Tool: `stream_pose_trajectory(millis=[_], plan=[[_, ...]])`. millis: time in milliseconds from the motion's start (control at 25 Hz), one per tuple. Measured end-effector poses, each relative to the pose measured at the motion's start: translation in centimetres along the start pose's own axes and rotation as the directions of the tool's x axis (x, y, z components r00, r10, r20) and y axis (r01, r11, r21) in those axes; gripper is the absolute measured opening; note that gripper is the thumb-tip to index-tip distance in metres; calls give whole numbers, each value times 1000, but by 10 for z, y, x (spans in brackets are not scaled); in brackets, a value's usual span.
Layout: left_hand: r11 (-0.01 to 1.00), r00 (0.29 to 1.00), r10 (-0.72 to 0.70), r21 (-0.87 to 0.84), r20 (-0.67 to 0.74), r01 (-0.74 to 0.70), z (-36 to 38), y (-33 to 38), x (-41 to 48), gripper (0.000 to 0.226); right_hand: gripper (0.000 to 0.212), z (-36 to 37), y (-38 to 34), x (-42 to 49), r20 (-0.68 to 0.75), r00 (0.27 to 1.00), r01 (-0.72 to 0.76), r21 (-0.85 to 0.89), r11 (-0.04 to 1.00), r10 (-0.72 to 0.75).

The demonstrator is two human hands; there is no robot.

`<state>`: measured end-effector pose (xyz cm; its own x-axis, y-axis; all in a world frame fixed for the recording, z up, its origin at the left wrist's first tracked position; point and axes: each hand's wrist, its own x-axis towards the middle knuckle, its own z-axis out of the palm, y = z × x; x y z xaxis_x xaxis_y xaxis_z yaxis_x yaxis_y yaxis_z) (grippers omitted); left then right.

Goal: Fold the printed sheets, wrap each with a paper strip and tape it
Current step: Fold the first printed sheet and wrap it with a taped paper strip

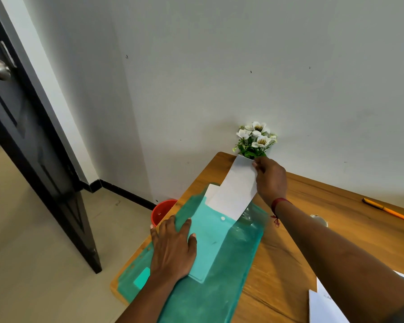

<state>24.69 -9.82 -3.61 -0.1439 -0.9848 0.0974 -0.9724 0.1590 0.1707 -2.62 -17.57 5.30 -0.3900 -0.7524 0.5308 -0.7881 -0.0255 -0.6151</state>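
Note:
A translucent green plastic folder lies on the left part of the wooden table. My left hand presses flat on it, fingers spread. My right hand pinches the far end of a white paper strip that sticks halfway out of the folder's open mouth. More white strips show beneath it, their lower parts tinted by the folder. White printed sheets lie at the near right edge, partly behind my right forearm.
A small pot of white flowers stands against the wall just beyond my right hand. A yellow pencil lies at the far right. A white round object peeks out behind my forearm. A red bin sits on the floor; a dark door stands open at left.

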Motion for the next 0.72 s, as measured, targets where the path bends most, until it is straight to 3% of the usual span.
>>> stream_pose_trajectory(millis=[280, 720], plan=[[999, 1000, 18, 33, 14, -18, -4, 2, 0, 56, 19, -47, -26, -1, -160, 959, 202, -194, 960, -234], [998, 999, 33, 48, 41, -35, -36, 19, 5, 58, 28, -103, -64, 6, -250, 848, 385, -317, 867, -467]])
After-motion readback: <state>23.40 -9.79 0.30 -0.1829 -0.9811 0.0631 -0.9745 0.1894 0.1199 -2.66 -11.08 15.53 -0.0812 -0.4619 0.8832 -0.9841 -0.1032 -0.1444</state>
